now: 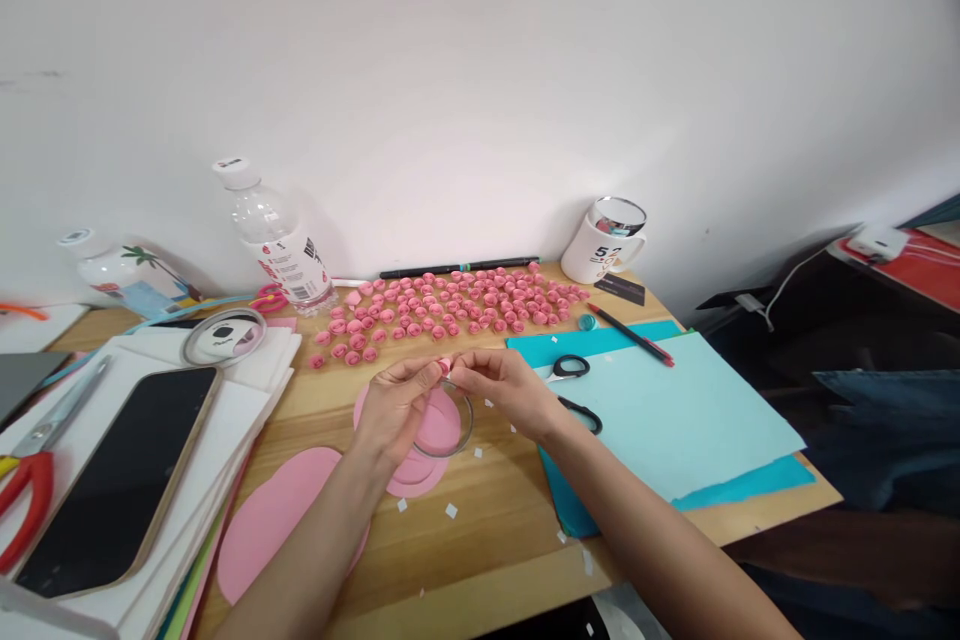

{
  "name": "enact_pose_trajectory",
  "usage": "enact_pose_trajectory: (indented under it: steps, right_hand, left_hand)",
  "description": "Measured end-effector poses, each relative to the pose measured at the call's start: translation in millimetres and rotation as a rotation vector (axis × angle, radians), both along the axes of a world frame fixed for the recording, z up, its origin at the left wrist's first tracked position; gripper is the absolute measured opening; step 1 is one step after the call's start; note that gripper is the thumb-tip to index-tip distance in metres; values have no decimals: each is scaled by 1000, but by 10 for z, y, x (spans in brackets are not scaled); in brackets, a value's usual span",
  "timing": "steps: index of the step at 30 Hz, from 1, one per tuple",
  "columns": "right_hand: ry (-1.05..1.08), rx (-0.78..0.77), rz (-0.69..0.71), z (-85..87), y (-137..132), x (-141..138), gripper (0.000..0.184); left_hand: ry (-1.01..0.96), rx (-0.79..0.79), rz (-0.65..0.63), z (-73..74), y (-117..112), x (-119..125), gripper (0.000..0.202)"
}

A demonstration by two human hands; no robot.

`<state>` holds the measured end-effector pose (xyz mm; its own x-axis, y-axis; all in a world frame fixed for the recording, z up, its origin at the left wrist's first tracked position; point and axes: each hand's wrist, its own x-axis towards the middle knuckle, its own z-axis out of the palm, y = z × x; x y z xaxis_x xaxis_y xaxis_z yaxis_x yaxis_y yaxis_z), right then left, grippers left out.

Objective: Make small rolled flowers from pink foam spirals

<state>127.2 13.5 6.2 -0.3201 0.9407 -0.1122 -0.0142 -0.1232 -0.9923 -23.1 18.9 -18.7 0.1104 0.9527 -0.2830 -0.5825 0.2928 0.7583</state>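
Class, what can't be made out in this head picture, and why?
In the head view:
Pink piece: mostly covered by the left hand and right hand.
Black-handled scissors: blades largely behind the right hand.
Red-handled scissors: cut off at left edge.
Dark card: print too small.

Pink rosettes (490,300), probably paper, on wooden table (510,520)

A matt pink paper roll (444,366) shows between the fingers (484,368), over a smooth wooden tabletop (495,530) with a soft sheen. Beyond them, a clear, shiny plastic bottle (262,212) stands left and a glossy white mug (586,252) right. Left of the fingers lies a glossy-screened phone (124,475); to their right, smooth matt pale-blue paper (675,420).
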Motion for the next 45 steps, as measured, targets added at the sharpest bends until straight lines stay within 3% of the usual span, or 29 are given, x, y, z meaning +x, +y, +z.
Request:
enact_pose_trajectory:
  steps: [10, 18, 22, 30, 40, 45]
  right_hand:
    - [19, -39, -55, -32, -1, -35, 31]
    - [-38, 15, -161, -79, -5, -81, 26]
    - [68, 1, -221, -135, -2, -95, 29]
    - [205, -33, -96, -141, -15, -84, 29]
    - [359, -180, -67, -173, 18, -76, 27]
    - [366, -161, -62, -161, 12, -65, 25]
  left_hand:
    - [-25, -3, -23, 17, -4, 8, 11]
    - [-4, -5, -9, 25, -10, 12, 12]
    - [12, 4, 14, 29, -9, 14, 13]
    - [-17, 14, -45, 51, -21, 21, 10]
    - [-26, -13, -70, 44, -19, 14, 12]
    - [-44, 12, -106, 45, -11, 7, 11]
